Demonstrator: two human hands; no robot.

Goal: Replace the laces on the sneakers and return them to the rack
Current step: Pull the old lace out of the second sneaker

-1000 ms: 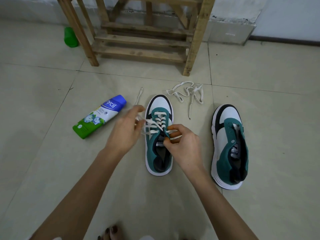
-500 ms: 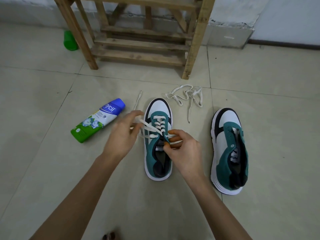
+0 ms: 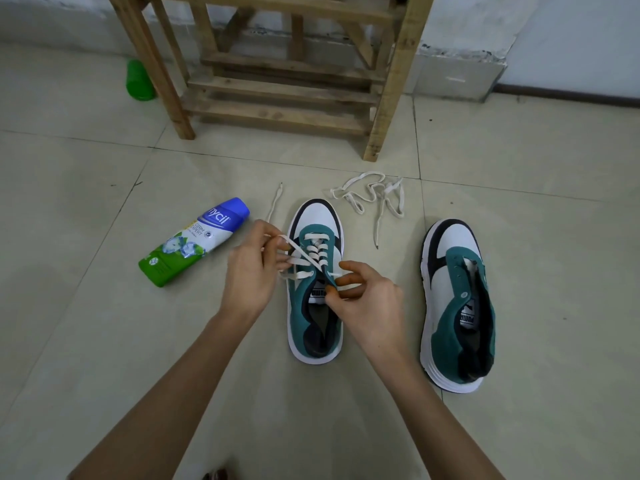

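Note:
Two green, white and black sneakers stand on the tiled floor, toes pointing away from me. The left sneaker (image 3: 313,317) is partly threaded with a white lace (image 3: 313,252). My left hand (image 3: 251,271) pinches the lace's left end beside the shoe. My right hand (image 3: 367,299) pinches the other end at the upper right eyelets. The right sneaker (image 3: 457,299) has no lace. A loose white lace (image 3: 375,195) lies tangled on the floor beyond the shoes. The wooden rack (image 3: 277,84) stands behind.
A blue and green powder bottle (image 3: 194,242) lies on its side left of my left hand. A green plastic object (image 3: 138,79) sits by the rack's left leg. A white wall runs behind the rack. Bare tiles extend to both sides.
The view has tilted down slightly, so shoes and rack sit lower in the frame. My left hand has drawn its lace end a little up and left; my right hand stays at the eyelets.

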